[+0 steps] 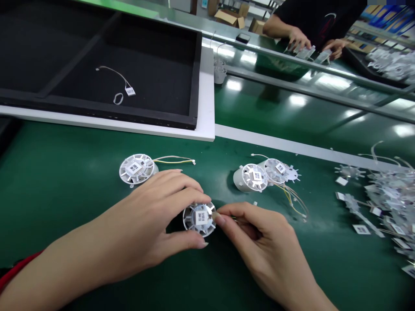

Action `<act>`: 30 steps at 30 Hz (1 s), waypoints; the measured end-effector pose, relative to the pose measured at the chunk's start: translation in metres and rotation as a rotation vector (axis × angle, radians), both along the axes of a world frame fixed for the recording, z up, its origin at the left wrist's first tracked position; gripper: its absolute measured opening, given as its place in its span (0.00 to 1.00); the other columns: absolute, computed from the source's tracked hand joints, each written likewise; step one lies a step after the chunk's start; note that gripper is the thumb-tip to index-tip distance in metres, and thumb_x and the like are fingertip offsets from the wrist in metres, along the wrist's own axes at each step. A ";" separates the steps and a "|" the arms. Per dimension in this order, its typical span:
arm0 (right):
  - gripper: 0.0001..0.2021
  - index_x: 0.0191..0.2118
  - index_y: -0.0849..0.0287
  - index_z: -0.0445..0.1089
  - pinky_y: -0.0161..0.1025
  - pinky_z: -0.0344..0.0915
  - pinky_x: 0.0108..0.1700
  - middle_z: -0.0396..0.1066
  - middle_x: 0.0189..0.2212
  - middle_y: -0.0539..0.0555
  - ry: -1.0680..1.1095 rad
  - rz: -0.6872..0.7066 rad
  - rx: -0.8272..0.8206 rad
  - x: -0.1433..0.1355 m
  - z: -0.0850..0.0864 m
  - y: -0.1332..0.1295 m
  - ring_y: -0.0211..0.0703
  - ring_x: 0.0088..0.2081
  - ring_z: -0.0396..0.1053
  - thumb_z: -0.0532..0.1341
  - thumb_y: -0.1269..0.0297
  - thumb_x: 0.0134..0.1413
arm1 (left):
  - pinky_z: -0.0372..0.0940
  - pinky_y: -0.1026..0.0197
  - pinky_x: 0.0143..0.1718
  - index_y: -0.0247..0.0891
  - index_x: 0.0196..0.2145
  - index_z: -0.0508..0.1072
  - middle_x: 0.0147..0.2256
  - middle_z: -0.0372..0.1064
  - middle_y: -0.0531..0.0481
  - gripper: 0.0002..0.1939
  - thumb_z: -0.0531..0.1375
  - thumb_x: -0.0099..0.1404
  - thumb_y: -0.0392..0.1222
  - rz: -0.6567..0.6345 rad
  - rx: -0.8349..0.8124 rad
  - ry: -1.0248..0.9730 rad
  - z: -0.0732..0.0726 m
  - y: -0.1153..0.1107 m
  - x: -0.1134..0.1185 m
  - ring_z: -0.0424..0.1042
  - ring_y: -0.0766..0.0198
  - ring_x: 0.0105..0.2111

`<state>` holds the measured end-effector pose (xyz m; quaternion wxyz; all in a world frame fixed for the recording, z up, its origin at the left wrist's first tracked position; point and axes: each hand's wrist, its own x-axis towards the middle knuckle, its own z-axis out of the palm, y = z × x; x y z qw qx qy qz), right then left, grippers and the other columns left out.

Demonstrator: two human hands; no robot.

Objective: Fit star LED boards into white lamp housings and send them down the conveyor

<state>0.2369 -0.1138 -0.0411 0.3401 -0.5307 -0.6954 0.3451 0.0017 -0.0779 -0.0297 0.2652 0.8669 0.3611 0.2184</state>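
Note:
A round white plastic housing [191,218] with spokes and a square labelled tile [201,217] in its middle stands low over the green table. My left hand [158,211] grips its rim between thumb and fingers from the left. At its right edge, my right hand [262,242] pinches thin wires, partly hidden by the fingers. Behind my left hand sits a similar housing [138,168] with its wires [175,160] trailing right. To the right, another housing [241,179] lies tilted against a further one [275,170], with loose wires beside them.
A black tray [155,101] on a white board [205,95] holds a wired tile [130,91] and a small ring [118,99]. A pile of clear spoked parts [392,203] spreads along the right side. Across a metal rail, a co-worker's hands [300,39] handle clear pieces.

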 end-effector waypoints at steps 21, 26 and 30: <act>0.10 0.43 0.58 0.79 0.35 0.72 0.35 0.80 0.40 0.55 -0.198 0.185 0.209 0.016 0.007 0.012 0.41 0.35 0.80 0.60 0.74 0.72 | 0.61 0.36 0.73 0.46 0.52 0.73 0.50 0.80 0.55 0.14 0.66 0.70 0.40 0.012 -0.087 0.065 -0.004 0.000 0.003 0.80 0.51 0.54; 0.10 0.46 0.62 0.77 0.37 0.66 0.30 0.77 0.32 0.51 -0.262 0.316 0.223 0.021 0.002 0.011 0.39 0.28 0.74 0.58 0.77 0.73 | 0.62 0.37 0.73 0.47 0.54 0.72 0.51 0.80 0.54 0.14 0.64 0.72 0.41 -0.001 -0.069 0.064 -0.004 0.000 0.001 0.80 0.51 0.55; 0.12 0.43 0.63 0.78 0.38 0.60 0.26 0.71 0.26 0.49 -0.326 0.325 0.277 0.020 0.001 0.011 0.38 0.23 0.67 0.57 0.77 0.73 | 0.65 0.42 0.71 0.49 0.54 0.71 0.55 0.78 0.54 0.14 0.62 0.72 0.39 -0.042 -0.040 0.043 -0.003 0.001 0.001 0.78 0.53 0.58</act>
